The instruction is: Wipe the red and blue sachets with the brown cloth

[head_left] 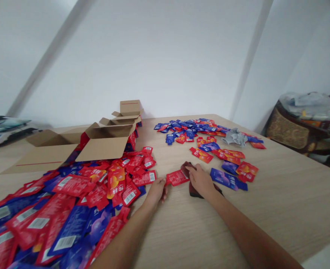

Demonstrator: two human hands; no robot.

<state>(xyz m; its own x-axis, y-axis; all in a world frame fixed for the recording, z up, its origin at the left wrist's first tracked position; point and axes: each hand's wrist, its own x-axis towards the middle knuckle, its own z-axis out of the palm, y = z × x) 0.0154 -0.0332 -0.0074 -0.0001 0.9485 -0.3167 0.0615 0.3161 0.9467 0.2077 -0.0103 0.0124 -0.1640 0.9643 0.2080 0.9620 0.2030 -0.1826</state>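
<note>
- Where the view reaches farthest left of the left fingers, a dark-and-white stack of flat items rests beside the wall, too blurred to name.
- Nearer those fingers, still to their left and beyond them, open brown cardboard boxes with red printed sides stand with flaps spread.
- A broad heap of glossy red and blue sachets, many showing white barcode labels, spreads left of the left fingers, from beside them toward the viewer.
- The left hand has its fingers curled, thumb and index fingertips closed on the near left end of a flat red rectangular sachet with pale print.
- That sachet lies between both hands' fingers, its right end against a dark brown piece of soft-looking material.
- Well beyond the right fingers lies a second heap of red and blue sachets.
- The right hand rests on the brown material, index finger extended over it; whether the other fingers grip it, I cannot tell.
- Just right of the right fingers lies a long blue sachet; farther beyond, crumpled grey plastic.
- Farthest right of them, plastic bags cover a brown patterned chair.
</note>
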